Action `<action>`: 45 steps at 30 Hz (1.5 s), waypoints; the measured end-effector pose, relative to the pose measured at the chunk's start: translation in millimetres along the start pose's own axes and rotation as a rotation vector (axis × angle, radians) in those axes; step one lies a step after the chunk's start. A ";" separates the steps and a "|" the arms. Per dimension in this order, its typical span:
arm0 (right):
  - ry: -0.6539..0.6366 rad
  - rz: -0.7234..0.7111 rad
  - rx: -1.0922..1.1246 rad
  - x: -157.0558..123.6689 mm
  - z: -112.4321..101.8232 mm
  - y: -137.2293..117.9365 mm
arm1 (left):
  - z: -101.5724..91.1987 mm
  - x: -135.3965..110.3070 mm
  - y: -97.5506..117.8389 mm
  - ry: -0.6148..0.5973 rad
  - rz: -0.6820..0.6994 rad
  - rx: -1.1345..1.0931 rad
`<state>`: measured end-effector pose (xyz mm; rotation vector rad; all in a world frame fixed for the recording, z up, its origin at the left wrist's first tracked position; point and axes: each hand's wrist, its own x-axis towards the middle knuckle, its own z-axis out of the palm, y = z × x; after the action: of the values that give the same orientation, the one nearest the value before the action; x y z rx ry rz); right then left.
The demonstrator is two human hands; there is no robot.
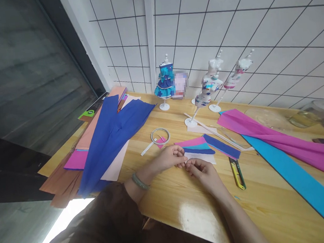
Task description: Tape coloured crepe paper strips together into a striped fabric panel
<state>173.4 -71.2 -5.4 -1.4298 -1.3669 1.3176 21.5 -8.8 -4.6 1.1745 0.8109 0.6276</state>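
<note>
Pink, teal and blue crepe-paper strips (198, 147), layered, on desk (162, 196) — right of the tape roll (168, 135) and slightly nearer the person. White paper (206, 158) shows at their near edge. Left hand (172, 157) and right hand (204, 173) nearly meet nearer than the tape roll and to its right, by the strips' left end. Fingers curled in toward the thumbs on both; cannot tell whether anything is pinched, tips too small to read. Folded blue strip (221, 145) and thread snips (237, 173) further right of the tape roll; blue crepe sheet (117, 140) to its left.

Handling, judged: strips likely light, soft, a bit grippy; crease and tear easily. Best hold: flat fingertips at both short ends — no hard tugging mid-strip.
</note>
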 end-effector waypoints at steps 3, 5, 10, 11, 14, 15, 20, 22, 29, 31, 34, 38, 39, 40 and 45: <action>-0.004 0.006 0.005 0.1 -0.4 0.9 | 0.0 0.2 0.0 -0.001 -0.006 -0.001; -0.004 0.009 0.008 -0.1 -0.6 1.0 | 0.2 0.0 0.6 -0.002 -0.012 -0.003; 0.018 0.005 0.033 -0.5 -1.2 -0.3 | 0.5 -3.2 5.4 -0.005 -0.013 0.044; 0.028 0.005 0.042 -0.4 -1.4 -0.6 | 0.4 -4.4 6.4 -0.015 -0.006 0.072; 0.062 0.007 0.072 0.0 -1.6 -1.4 | 0.0 -7.9 8.1 -0.053 0.045 0.200; 0.073 0.009 0.082 0.1 -1.5 -1.7 | 0.0 -8.9 8.2 -0.061 0.069 0.253; 0.105 0.024 0.121 0.0 -0.4 -3.5 | 1.3 -12.8 9.9 -0.017 0.219 0.522; 0.106 0.029 0.128 0.0 -0.1 -3.7 | 2.2 -14.3 12.4 -0.004 0.266 0.625; 0.097 0.035 0.128 0.7 -0.4 -1.9 | 4.2 -17.3 17.7 -0.007 0.385 0.799; 0.096 0.035 0.123 0.8 -0.5 -1.6 | 4.1 -17.2 17.4 -0.006 0.393 0.825; 0.097 0.039 0.118 1.1 -0.4 -0.5 | 4.2 -17.4 17.5 0.000 0.405 0.859; 0.101 0.039 0.118 1.8 0.0 1.6 | 4.9 -18.4 18.9 -0.001 0.423 0.885; 0.103 0.037 0.120 2.0 0.1 1.9 | 5.0 -18.6 19.1 -0.002 0.422 0.891; 0.106 0.036 0.121 2.1 0.3 2.1 | 5.2 -18.8 19.1 0.001 0.420 0.895; 0.113 0.031 0.128 2.3 0.9 1.4 | 5.3 -19.1 16.8 0.010 0.431 0.903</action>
<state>172.6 -69.3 -7.4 -1.4208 -1.1711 1.2997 14.7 -22.1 16.6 2.2091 0.8802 0.6248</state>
